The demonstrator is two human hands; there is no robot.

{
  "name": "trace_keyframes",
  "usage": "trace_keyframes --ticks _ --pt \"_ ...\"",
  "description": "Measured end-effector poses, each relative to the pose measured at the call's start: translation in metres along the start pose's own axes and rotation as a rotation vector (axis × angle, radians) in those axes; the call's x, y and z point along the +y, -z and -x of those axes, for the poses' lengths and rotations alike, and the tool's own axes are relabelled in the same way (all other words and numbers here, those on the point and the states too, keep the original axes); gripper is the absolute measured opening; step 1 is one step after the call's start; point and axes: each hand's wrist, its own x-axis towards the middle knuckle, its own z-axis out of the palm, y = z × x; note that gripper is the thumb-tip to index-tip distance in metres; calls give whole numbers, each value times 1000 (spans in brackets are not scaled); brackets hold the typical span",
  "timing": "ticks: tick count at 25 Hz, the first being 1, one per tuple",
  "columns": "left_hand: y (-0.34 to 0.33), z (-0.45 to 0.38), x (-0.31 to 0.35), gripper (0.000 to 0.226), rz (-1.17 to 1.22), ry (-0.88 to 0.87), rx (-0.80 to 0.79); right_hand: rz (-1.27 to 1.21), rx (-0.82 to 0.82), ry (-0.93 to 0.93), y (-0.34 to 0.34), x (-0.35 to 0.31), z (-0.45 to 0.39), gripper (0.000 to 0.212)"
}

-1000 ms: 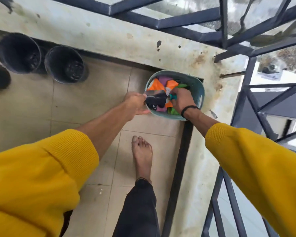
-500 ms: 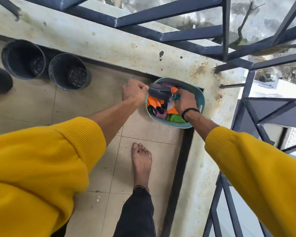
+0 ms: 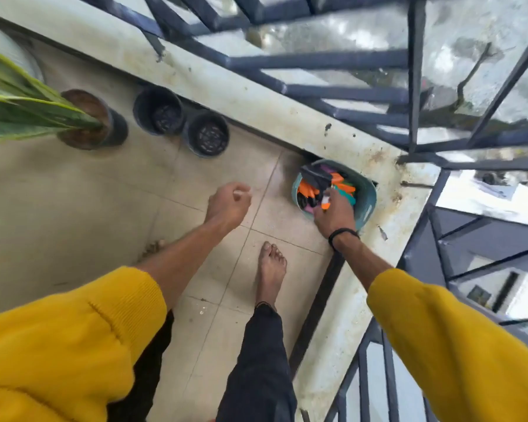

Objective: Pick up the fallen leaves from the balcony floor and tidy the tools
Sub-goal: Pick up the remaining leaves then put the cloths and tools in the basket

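A teal tub (image 3: 367, 205) stands on the tiled floor in the corner by the ledge. It holds several garden tools with orange, teal and purple handles (image 3: 306, 187). A black-headed tool (image 3: 314, 177) lies across the top of them. My right hand (image 3: 336, 215) reaches into the tub, with its fingers curled on the teal handle end of that tool. My left hand (image 3: 230, 203) hovers over the tiles to the left of the tub in a loose fist, holding nothing. A small clump of dry brown debris (image 3: 153, 248) lies on the floor by my left forearm.
Two empty black pots (image 3: 159, 112) (image 3: 209, 135) and a potted plant (image 3: 89, 120) with long green leaves line the stained concrete ledge (image 3: 256, 95). Dark metal railing (image 3: 413, 86) rises behind and to the right. My bare foot (image 3: 270, 266) stands near the tub.
My left hand has let go of the black tool and drawn back to the left. The tool now lies in the tub with my right hand still on it. The view has swung left.
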Motion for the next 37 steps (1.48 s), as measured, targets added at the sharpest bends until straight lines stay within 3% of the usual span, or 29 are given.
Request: trace_keyframes --ticks 5,10,15,20,24,31,37 --pt "148 154 -32 15 115 211 173 44 -234 202 65 -129 138 33" --pt "281 304 -47 13 395 252 349 200 -339 472 118 -264 253 20" --pt "371 424 -94 16 623 282 503 357 -368 719 121 -399 375 14" --pt "439 501 -158 24 738 215 550 451 -461 885 76 -508 497 11" --pt "516 508 -192 29 767 197 602 422 -486 997 30 -587 547 10" --pt "675 462 -213 16 841 201 720 449 -552 1062 -54 -757 564 8" --pt "767 328 -275 17 1001 410 649 842 -616 1027 -202 -889 478 10"
